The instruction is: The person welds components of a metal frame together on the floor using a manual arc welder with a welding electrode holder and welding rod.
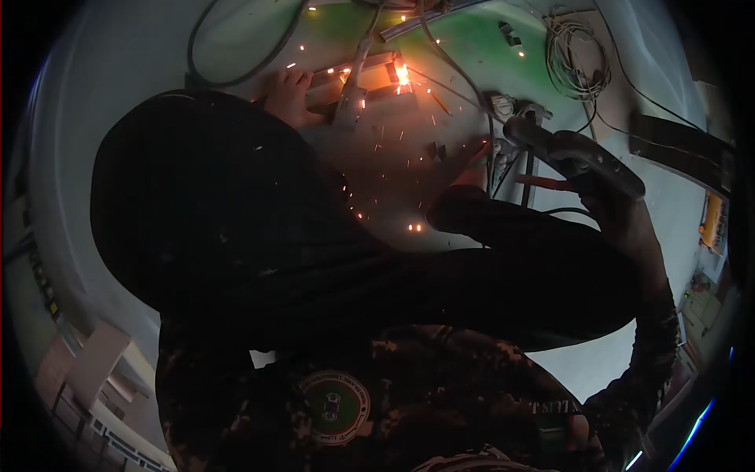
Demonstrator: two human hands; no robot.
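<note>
My right hand [617, 208] is wrapped around the black handle of a welding electrode holder [578, 153], on the right. A thin welding rod [444, 85] runs from the holder's jaw leftward to a bright glowing point at the right end of a metal workpiece [358, 80]. Sparks scatter downward from that point. My left hand [291, 96] grips the workpiece's left end, fingers bent over its edge and thumb toward the near side. A flat metal bar with a clamp-like lower end [350, 106] crosses the workpiece between my left hand and the glow.
A coiled cable [578, 59] lies at the upper right, and a black cable loop [197, 47] at the upper left. Small dark metal pieces [510, 34] rest on the floor. My dark-clothed knees [204, 197] fill the near side. Sparks glow on the floor between my legs.
</note>
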